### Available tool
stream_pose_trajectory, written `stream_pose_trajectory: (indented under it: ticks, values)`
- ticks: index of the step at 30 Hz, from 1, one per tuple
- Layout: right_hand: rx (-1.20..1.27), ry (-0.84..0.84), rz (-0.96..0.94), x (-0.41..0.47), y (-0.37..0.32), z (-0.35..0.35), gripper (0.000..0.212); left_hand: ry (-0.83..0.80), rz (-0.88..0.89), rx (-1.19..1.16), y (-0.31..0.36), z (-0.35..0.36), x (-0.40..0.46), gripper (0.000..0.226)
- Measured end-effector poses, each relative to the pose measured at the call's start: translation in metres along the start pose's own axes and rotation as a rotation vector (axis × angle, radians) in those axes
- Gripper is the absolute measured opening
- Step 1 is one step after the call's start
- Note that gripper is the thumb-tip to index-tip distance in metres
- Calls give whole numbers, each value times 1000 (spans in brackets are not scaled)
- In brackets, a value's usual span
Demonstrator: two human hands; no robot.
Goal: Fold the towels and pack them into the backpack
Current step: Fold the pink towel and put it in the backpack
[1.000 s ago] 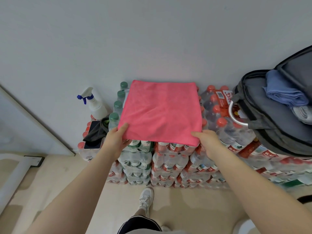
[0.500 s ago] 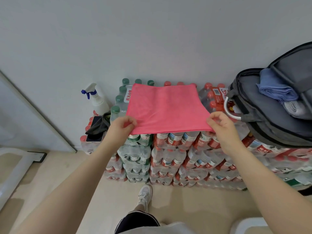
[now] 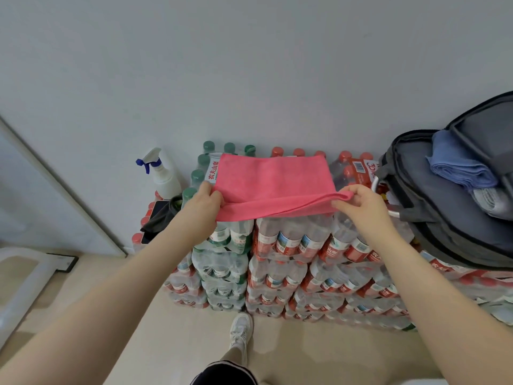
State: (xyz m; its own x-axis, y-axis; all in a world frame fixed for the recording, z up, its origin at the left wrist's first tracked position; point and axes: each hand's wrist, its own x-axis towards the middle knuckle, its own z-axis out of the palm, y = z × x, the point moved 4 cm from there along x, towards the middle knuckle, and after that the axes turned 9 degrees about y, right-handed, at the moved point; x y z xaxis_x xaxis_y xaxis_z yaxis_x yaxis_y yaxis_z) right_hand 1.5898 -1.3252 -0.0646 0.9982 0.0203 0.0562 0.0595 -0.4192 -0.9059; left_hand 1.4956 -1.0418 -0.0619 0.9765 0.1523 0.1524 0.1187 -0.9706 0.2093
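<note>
Atop the stacked water bottles (image 3: pixel 291 240), left hand (image 3: pixel 204 202) and right hand (image 3: pixel 358 204) each pinch the pink towel (image 3: pixel 273 180).

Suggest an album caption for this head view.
Both hands, left and right, fold a pink towel beside an open backpack.

White label on green-capped bottle pack (image 3: pixel 212 170), just left of pink towel (image 3: pixel 273 180): red Chinese characters 农夫山泉, printed vertically. Red label on red-capped bottle pack (image 3: pixel 361 173), beside backpack (image 3: pixel 433 218): barcode, digits "30" plus smaller print too blurred to read. Labels on stacked bottles (image 3: pixel 291 243) below: Chinese print, too small to make out.
</note>
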Motion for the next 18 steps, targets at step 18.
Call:
stream_pose_trajectory:
  ticks: [18]
  values:
    - [-150,70,61,139,2,55,11,-198,-392,-706,-48,26,137,14]
